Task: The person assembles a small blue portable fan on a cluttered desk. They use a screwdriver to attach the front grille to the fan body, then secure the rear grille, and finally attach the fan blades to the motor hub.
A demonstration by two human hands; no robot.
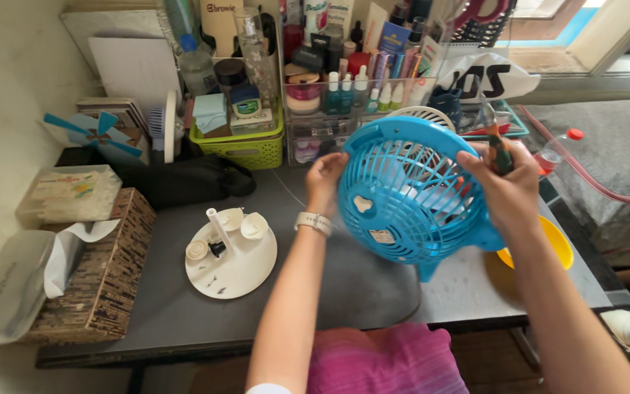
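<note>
A small blue table fan (407, 193) is held up over the dark desk (184, 306), its rear grille facing me. My left hand (324, 179) grips the fan's left rim; a pale watch sits on that wrist. My right hand (504, 182) holds the fan's right rim and also clasps a screwdriver (499, 149) with a dark green and orange handle. To the left on the desk lies a round white fan part (246, 266) with a white shaft, small caps and tiny screws on it.
A woven tissue box (103, 277) and clear lidded boxes stand at the left. A yellow-green basket (253, 146), clear organisers full of bottles, a blue fan blade (96, 135) and a yellow bowl (559, 244) crowd the back and right. A pink cloth (384, 361) lies on my lap.
</note>
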